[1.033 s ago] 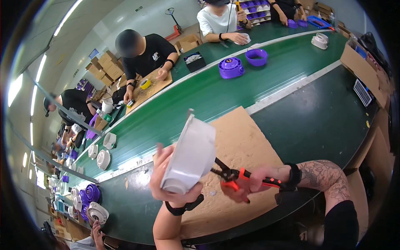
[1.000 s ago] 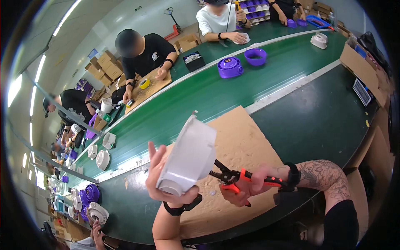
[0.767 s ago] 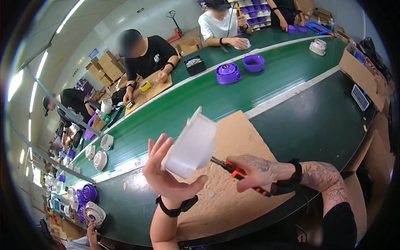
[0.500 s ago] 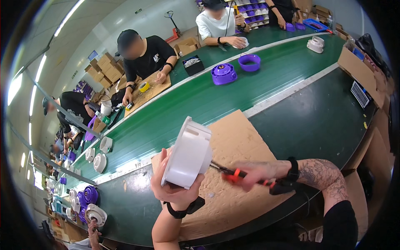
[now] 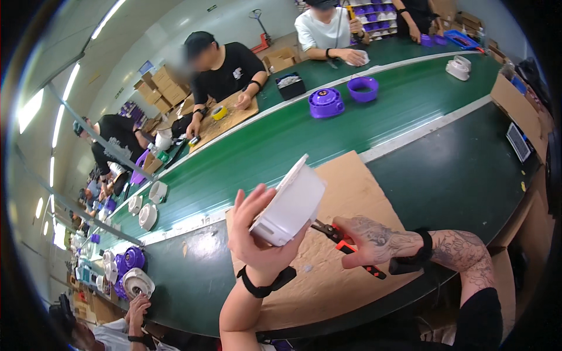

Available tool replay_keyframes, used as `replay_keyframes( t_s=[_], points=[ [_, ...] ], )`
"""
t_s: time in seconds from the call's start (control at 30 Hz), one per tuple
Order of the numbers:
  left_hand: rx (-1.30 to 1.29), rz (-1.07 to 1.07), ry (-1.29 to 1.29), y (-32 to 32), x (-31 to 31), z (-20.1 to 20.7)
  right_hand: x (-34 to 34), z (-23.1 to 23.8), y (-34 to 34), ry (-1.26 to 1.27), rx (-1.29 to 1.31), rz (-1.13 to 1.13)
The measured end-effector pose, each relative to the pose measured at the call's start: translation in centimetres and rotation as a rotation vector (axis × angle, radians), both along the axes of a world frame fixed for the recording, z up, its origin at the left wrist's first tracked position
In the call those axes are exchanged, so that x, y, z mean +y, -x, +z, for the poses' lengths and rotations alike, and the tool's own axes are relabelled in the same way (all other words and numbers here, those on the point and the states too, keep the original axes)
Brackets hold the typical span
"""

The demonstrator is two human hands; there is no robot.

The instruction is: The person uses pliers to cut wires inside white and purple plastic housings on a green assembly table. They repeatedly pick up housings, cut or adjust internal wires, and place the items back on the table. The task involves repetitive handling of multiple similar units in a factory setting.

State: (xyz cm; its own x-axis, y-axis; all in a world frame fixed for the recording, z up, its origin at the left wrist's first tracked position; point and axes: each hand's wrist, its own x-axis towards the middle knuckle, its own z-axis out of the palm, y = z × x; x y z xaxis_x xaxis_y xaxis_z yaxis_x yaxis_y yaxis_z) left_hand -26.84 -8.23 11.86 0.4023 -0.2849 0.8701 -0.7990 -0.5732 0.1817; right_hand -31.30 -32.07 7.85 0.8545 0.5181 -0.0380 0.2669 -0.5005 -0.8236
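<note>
Tilted in the air in front of me is a white plastic housing [image 5: 291, 203], a round shell with a flanged rim. My left hand [image 5: 254, 237] grips it from the left and below, fingers spread along its side. Pliers [image 5: 329, 230] with black and red handles are held in my right hand [image 5: 377, 238], the fingers wrapped round the handles. Their jaws point at the housing's lower right side; whether they touch it I cannot tell. Beneath both hands a brown cardboard sheet [image 5: 357, 193] covers part of the dark green table.
Beyond the table runs a green conveyor [image 5: 263, 158] carrying a purple housing [image 5: 326, 103], a purple ring [image 5: 363, 89] and several white shells. Co-workers sit along its far side. Purple and white parts [image 5: 130, 260] are piled at left, near another person's hands. A cardboard box [image 5: 521, 111] stands at right.
The housing has been turned and tilted further over to the right in my left hand. My right hand, blurred before, is now steadier with the pliers. The whole view has shifted slightly.
</note>
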Motion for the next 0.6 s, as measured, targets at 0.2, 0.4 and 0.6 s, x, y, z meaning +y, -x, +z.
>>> replay_keyframes(
  t_s=[0.2, 0.4, 0.6],
  points=[
    [-0.028, -0.182, 0.434, 0.0, -0.2, -2.5, 1.5, -2.3, 1.4, -1.176, 1.242, 0.712],
    [-0.086, -0.17, 0.267, -0.9, -0.7, -2.6, 0.8, -3.4, 0.9, -1.112, 1.225, 0.609],
    [0.095, 0.163, 0.565, -1.1, 8.0, -1.1, 2.1, -7.7, -0.6, -0.954, 1.199, 0.593]
  ],
)
